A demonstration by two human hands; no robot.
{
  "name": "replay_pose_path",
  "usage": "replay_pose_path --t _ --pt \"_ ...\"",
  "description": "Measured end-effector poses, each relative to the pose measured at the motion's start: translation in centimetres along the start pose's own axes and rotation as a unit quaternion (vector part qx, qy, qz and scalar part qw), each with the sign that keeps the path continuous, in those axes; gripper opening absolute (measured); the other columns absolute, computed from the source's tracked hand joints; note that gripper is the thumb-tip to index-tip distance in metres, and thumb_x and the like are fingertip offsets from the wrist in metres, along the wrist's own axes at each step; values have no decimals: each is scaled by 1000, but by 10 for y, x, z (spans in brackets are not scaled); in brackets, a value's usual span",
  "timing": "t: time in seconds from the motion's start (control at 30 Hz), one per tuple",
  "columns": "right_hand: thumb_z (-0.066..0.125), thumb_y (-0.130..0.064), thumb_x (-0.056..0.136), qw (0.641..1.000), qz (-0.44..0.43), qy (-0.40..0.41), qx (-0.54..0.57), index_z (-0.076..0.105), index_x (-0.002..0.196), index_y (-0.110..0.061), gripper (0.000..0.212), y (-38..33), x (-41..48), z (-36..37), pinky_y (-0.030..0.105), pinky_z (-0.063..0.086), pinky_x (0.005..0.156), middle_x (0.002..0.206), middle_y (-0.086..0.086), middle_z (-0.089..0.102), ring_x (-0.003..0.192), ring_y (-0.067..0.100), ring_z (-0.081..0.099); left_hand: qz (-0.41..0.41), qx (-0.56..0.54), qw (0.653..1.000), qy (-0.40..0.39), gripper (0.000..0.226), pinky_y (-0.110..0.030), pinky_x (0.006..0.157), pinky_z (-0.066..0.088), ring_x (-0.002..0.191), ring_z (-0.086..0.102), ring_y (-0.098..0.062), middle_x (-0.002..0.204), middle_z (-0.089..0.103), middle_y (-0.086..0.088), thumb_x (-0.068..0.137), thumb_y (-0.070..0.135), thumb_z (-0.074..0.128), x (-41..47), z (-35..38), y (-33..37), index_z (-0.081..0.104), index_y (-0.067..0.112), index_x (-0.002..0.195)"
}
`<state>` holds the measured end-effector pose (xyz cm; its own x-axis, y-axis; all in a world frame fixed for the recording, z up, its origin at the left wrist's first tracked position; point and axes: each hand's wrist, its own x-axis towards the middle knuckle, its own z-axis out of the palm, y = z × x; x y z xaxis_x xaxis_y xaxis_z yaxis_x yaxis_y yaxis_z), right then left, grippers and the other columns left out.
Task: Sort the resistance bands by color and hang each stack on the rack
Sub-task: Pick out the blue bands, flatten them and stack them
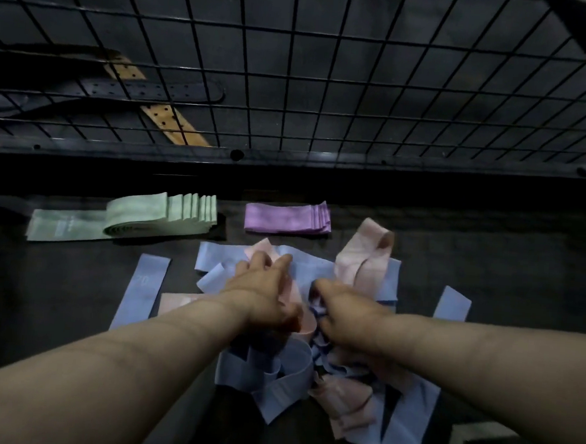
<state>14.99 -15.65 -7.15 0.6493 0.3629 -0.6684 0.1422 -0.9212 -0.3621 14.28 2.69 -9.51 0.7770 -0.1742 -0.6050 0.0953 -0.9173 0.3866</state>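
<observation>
Lying tangled — blue and pink bands (296,366) — green stack (161,215) neat

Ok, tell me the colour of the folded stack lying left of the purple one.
Pale mint green; the stack shows best in the head view.

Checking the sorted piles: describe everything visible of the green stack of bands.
The green stack is pale mint, cloth-like flat loops piled on the dark surface before the wire rack, left of the purple stack and apart from it. Its right ends fan out in steps; one longer band juts left underneath, with faint white print. Neither the left hand nor the right hand touches it.
</observation>
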Motion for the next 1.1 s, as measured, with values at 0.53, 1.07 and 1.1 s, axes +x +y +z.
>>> replay_pose_path --t 0.53,1.07,1.1 --pt "51 -52 94 990 101 -32 -92 27 149 -39 62 28 -24 -15 44 47 102 147 8 28 125 33 49 116 9 981 -157 51 -40 93 55 101 60 -13 113 52 14 65 65 72 -45 22 9 56 42 108" --pt "64 -40 93 993 65 87 -42 30 148 -21 68 -21 19 -20 45 35 112 154 11 30 137 35 37 -75 -22 980 181 49 -40 111 30 139 30 -25 154 36 4 97 37 48 -33 -4 -48 44 31 145" --pt "66 -39 92 990 88 104 -48 35 142 -18 63 -23 26 -19 45 36 108 145 12 41 132 34 42 -68 17 985 155 56 -41 115 29 142 26 -27 161 28 4 98 39 49 -31 -5 -58 36 32 151"
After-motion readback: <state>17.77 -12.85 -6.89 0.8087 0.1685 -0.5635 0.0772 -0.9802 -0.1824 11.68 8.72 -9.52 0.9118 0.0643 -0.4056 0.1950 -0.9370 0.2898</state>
